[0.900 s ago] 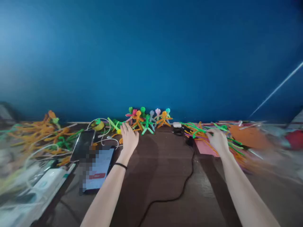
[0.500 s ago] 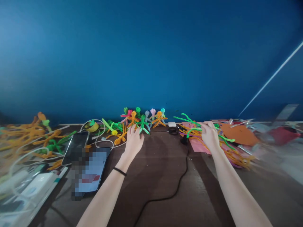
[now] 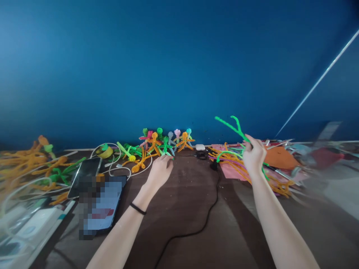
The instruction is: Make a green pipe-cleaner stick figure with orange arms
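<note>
My right hand (image 3: 254, 155) is closed around green pipe cleaners (image 3: 232, 126), lifted above a loose pile of orange and green pipe cleaners (image 3: 232, 158) on pink paper (image 3: 232, 172). My left hand (image 3: 161, 170) rests low on the dark table (image 3: 193, 201), fingers reaching toward a green pipe-cleaner figure (image 3: 165, 145). It stands in a row of small coloured pipe-cleaner figures (image 3: 168, 140) against the blue wall. Nothing is visibly held in the left hand; a black band circles that wrist.
Two phones (image 3: 97, 200) lie at left among white cables (image 3: 117, 168). A black cable (image 3: 202, 216) runs across the table's middle. More orange and green pipe cleaners (image 3: 36, 164) heap at far left. Orange paper (image 3: 280, 157) and blurred clutter sit at right.
My right hand has risen from the pile with green pipe cleaners in it. My left hand has shifted a little rightward, toward the figures. The view has panned slightly.
</note>
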Available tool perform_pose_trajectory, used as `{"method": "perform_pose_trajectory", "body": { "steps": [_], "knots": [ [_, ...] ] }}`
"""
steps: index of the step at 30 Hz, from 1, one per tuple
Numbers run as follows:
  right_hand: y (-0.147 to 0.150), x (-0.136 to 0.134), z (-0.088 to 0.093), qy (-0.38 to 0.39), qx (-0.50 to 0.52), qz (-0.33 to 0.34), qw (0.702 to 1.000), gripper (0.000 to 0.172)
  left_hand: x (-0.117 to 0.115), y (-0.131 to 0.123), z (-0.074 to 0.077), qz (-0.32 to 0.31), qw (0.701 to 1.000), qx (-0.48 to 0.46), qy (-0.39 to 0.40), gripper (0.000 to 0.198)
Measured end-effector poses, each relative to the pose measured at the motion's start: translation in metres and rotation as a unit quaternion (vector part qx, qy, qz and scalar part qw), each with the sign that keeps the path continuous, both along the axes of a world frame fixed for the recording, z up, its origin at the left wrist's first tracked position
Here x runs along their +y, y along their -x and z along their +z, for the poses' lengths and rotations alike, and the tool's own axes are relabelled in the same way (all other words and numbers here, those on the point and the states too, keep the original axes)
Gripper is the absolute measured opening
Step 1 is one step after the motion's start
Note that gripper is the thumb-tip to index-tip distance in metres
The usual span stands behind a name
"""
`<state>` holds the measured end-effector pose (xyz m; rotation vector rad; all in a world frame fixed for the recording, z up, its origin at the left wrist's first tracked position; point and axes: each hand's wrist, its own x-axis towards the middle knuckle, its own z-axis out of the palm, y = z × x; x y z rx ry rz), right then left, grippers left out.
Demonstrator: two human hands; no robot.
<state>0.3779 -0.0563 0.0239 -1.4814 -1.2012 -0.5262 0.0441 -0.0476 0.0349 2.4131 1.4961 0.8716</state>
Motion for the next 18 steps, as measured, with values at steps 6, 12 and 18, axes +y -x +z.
{"method": "perform_pose_trajectory", "body": {
  "steps": [6,12,18],
  "knots": [
    [-0.009,-0.011,0.011,-0.033,-0.042,-0.053,0.997,0.032,-0.005,-0.003,0.005,-0.012,0.999,-0.020,0.025,0.027],
    [0.052,-0.018,0.030,0.007,-0.145,0.142,0.979,0.036,-0.017,-0.010,0.013,-0.043,0.968,-0.196,0.150,0.024],
    [0.101,-0.026,0.026,0.022,-0.158,0.264,0.951,0.041,-0.016,-0.012,0.021,-0.114,0.704,-0.589,0.380,0.030]
  ]
}}
